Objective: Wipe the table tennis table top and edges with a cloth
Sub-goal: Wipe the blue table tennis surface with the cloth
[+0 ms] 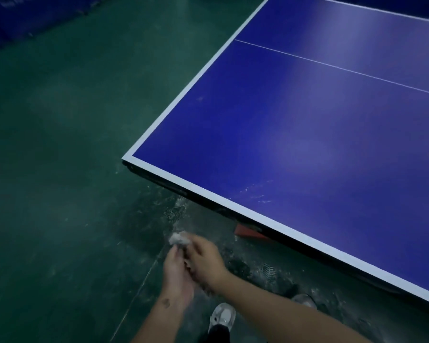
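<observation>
The small whitish cloth [179, 238] was bunched into a wad between the left hand [176, 276] and right hand [206, 258], just off the near corner of the blue, white-edged, faintly streaked table tennis table [307, 120].

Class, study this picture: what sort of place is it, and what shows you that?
Probably an indoor table tennis hall: a blue table tennis table with white edge lines, a green sports floor, and blue surround barriers beyond.

Blue table [307, 120], scuffed green floor [60, 169]
</observation>
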Demonstrator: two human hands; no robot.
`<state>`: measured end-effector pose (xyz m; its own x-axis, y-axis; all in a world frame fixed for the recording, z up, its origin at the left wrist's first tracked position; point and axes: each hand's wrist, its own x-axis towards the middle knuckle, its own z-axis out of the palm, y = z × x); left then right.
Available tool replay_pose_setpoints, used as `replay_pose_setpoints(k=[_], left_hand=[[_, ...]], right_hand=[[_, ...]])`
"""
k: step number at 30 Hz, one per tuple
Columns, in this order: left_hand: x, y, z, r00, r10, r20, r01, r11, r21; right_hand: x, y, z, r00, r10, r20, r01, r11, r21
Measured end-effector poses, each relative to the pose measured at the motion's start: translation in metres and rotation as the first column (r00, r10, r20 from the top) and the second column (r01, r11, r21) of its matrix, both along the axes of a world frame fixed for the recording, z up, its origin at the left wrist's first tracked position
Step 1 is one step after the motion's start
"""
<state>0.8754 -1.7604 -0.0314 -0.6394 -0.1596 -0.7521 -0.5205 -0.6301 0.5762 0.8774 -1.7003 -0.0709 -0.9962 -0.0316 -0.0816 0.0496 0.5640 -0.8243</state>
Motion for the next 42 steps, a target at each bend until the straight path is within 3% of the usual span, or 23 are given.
replay_pose_setpoints(k=[1, 2, 3, 4, 5, 6, 7, 9, 11, 13, 16, 17, 19, 21, 23, 24, 26, 29, 33, 36, 38, 42], left_hand=[[0.001, 0.003, -0.001, 0.996, 0.019, 0.086, -0.024, 0.998, 0.056], [0.001, -0.002, -0.003, 0.993, 0.040, 0.111, -0.067, 0.965, 0.253], [0.003, -0.001, 0.007, 0.995, 0.067, 0.074, -0.095, 0.862, 0.498], [0.000, -0.008, 0.006, 0.996, 0.089, 0.030, -0.090, 0.813, 0.575], [0.001, -0.006, 0.004, 0.989, -0.045, 0.139, -0.011, 0.927, 0.375], [0.005, -0.012, 0.003, 0.953, -0.194, 0.233, 0.195, 0.981, 0.020], [0.009, -0.008, -0.006, 0.926, -0.305, 0.220, 0.341, 0.929, -0.143], [0.005, -0.023, -0.021, 0.931, -0.245, 0.271, 0.214, 0.967, 0.138], [0.004, -0.022, -0.024, 0.958, -0.199, 0.208, 0.177, 0.977, 0.122], [0.003, -0.011, -0.018, 0.944, -0.269, 0.191, 0.247, 0.960, 0.135], [-0.009, -0.014, -0.011, 0.912, -0.367, 0.184, 0.355, 0.930, 0.096], [-0.015, -0.017, -0.009, 0.916, -0.357, 0.181, 0.351, 0.934, 0.064], [-0.023, -0.010, 0.004, 0.931, -0.355, 0.082, 0.340, 0.928, 0.148], [-0.033, 0.010, 0.018, 0.893, -0.448, -0.047, 0.448, 0.874, 0.190], [-0.051, 0.023, 0.036, 0.809, -0.580, -0.089, 0.581, 0.814, -0.028], [-0.063, 0.025, 0.044, 0.764, -0.640, -0.077, 0.615, 0.760, -0.210], [-0.091, 0.025, 0.047, 0.719, -0.690, -0.086, 0.531, 0.625, -0.572], [-0.126, 0.031, 0.035, 0.598, -0.799, -0.056, 0.273, 0.270, -0.923], [-0.155, 0.043, -0.001, 0.405, -0.891, 0.205, 0.170, -0.147, -0.974], [-0.166, 0.046, -0.021, 0.353, -0.841, 0.410, 0.099, -0.402, -0.910], [-0.166, 0.045, -0.033, 0.349, -0.810, 0.472, 0.051, -0.486, -0.872], [-0.164, 0.048, -0.041, 0.380, -0.807, 0.453, 0.004, -0.488, -0.873]], right_hand=[[-0.001, 0.007, -0.001, 0.997, -0.056, -0.057, 0.061, 0.995, 0.076], [0.000, 0.008, -0.001, 0.994, -0.066, -0.089, 0.071, 0.996, 0.048], [0.003, 0.005, 0.000, 0.996, -0.017, -0.086, 0.015, 1.000, -0.022], [0.008, 0.001, 0.000, 0.995, 0.081, -0.061, -0.084, 0.996, -0.044], [0.013, -0.001, -0.002, 0.988, 0.156, -0.007, -0.156, 0.988, -0.014], [0.011, 0.005, -0.009, 0.989, 0.148, 0.030, -0.150, 0.986, 0.071], [0.006, 0.014, -0.012, 0.994, 0.058, 0.092, -0.073, 0.984, 0.162], [0.003, 0.025, -0.012, 0.989, -0.131, 0.065, 0.116, 0.975, 0.188], [0.010, 0.012, 0.001, 0.999, 0.027, -0.023, -0.024, 0.991, 0.131], [0.024, 0.011, -0.001, 0.973, 0.229, -0.002, -0.225, 0.955, 0.196], [0.009, 0.040, 0.001, 0.995, 0.084, 0.048, -0.096, 0.938, 0.334], [0.005, 0.045, 0.011, 0.996, 0.094, -0.012, -0.084, 0.930, 0.357], [0.006, 0.044, 0.034, 0.969, 0.172, -0.180, -0.082, 0.903, 0.422], [0.009, 0.047, 0.046, 0.932, 0.218, -0.289, -0.035, 0.849, 0.527], [-0.004, 0.066, 0.060, 0.920, 0.193, -0.340, 0.052, 0.802, 0.595], [-0.010, 0.084, 0.068, 0.919, 0.148, -0.365, 0.115, 0.787, 0.606], [-0.020, 0.128, 0.074, 0.903, -0.014, -0.429, 0.294, 0.749, 0.594], [-0.020, 0.207, 0.073, 0.892, -0.264, -0.367, 0.446, 0.656, 0.609], [-0.017, 0.286, 0.044, 0.794, -0.571, -0.209, 0.537, 0.498, 0.681], [-0.019, 0.313, 0.023, 0.703, -0.709, -0.054, 0.536, 0.480, 0.694], [-0.031, 0.317, 0.013, 0.725, -0.689, 0.013, 0.474, 0.513, 0.715], [-0.082, 0.276, 0.010, 0.877, -0.480, -0.008, 0.324, 0.580, 0.748]])
